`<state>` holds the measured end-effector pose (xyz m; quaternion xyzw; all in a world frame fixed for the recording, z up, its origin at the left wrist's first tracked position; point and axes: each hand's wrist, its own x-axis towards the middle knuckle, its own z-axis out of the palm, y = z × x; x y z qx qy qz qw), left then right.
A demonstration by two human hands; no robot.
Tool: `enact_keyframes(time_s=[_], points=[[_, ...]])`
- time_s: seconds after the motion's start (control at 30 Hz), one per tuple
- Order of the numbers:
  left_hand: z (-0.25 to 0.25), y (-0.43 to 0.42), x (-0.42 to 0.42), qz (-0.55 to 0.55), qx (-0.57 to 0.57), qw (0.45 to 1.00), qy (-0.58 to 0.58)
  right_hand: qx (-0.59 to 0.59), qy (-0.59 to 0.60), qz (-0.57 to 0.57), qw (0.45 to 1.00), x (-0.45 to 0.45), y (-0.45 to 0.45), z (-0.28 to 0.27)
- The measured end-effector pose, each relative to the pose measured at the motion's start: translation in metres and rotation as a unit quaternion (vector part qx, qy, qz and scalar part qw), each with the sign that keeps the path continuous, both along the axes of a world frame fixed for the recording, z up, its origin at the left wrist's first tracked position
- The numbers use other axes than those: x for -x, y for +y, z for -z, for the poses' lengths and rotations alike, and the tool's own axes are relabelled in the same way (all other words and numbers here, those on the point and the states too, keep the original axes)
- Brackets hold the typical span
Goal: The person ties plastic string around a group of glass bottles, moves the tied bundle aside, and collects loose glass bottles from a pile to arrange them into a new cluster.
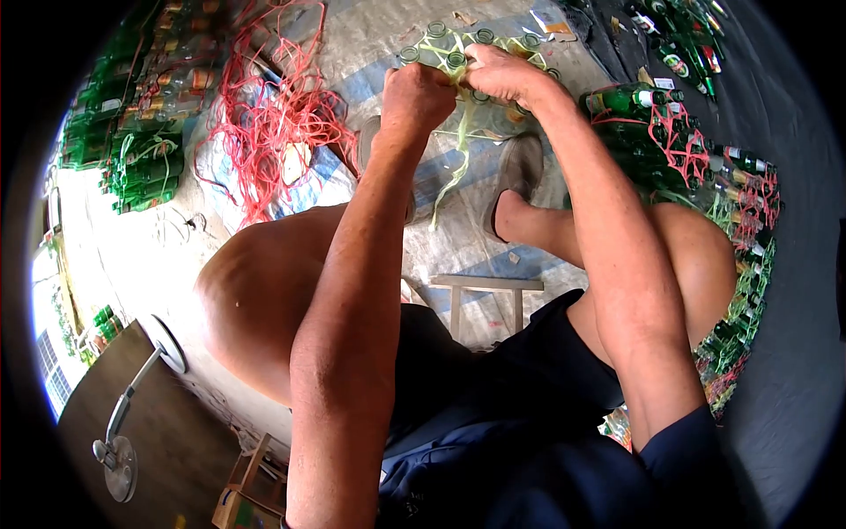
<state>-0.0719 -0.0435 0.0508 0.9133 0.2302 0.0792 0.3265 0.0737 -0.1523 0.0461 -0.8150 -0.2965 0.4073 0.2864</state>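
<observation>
Your cluster of green bottles (pixel 456 61) stands at the far middle of the scene, necks up, with yellow-green twine (pixel 463 145) laced among them. Your left hand (pixel 418 95) is curled into a fist on the twine at the near-left edge; your right hand (pixel 502 74) reaches in over the cluster, fingers closed on the twine too, though the exact pinch is hidden. The middle front neck sits between your hands, just to the left of the right fingers, and a loose twine end trails toward the near side.
</observation>
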Motion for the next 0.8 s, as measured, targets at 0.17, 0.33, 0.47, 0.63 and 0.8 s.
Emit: enact_keyframes(time_s=[0.17, 0.33, 0.47, 0.63, 0.8], points=[[0.004, 0.0, 0.0, -0.009, 0.023, 0.999, -0.038, -0.008, -0.103, -0.049, 0.993, 0.003, -0.006, -0.011], [-0.005, 0.002, 0.004, -0.031, 0.09, 0.995, -0.02, -0.016, -0.083, -0.022, 0.996, 0.005, -0.005, -0.01], [-0.002, 0.009, 0.005, -0.025, 0.156, 0.987, 0.007, -0.009, -0.015, 0.026, 1.0, 0.01, -0.009, -0.011], [-0.005, 0.012, 0.007, -0.016, 0.231, 0.973, -0.015, -0.052, -0.047, 0.059, 0.996, 0.022, -0.015, -0.02], [-0.007, 0.016, 0.007, -0.022, 0.287, 0.958, 0.002, -0.196, -0.252, 0.098, 0.943, 0.035, -0.02, 0.002]])
